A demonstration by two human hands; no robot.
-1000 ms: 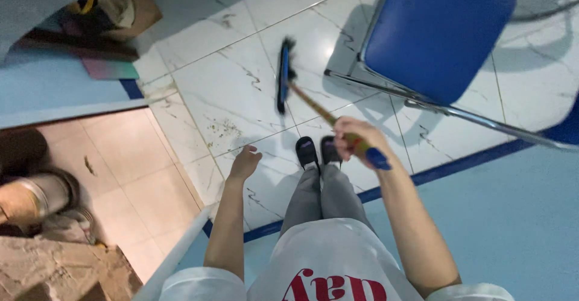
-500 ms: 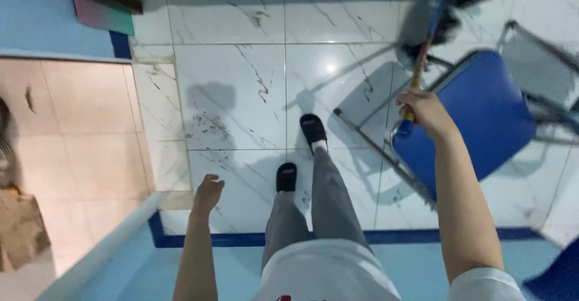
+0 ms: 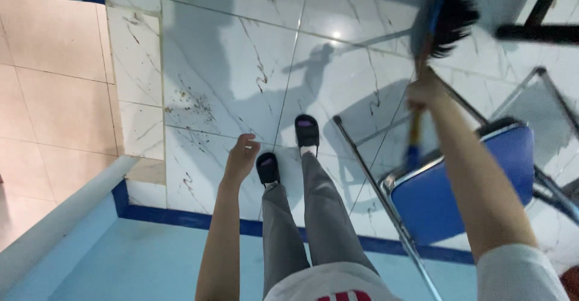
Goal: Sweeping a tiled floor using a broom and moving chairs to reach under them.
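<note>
So your right hand is wrapped tight around the broom handle, bristles up near the floor's far right edge. A blue folding chair sits right under that arm, crowding it. Your left hand hangs loose, fingers half curled, empty, just beside your black slippers. Dirt specks lie toward the left edge.
</note>
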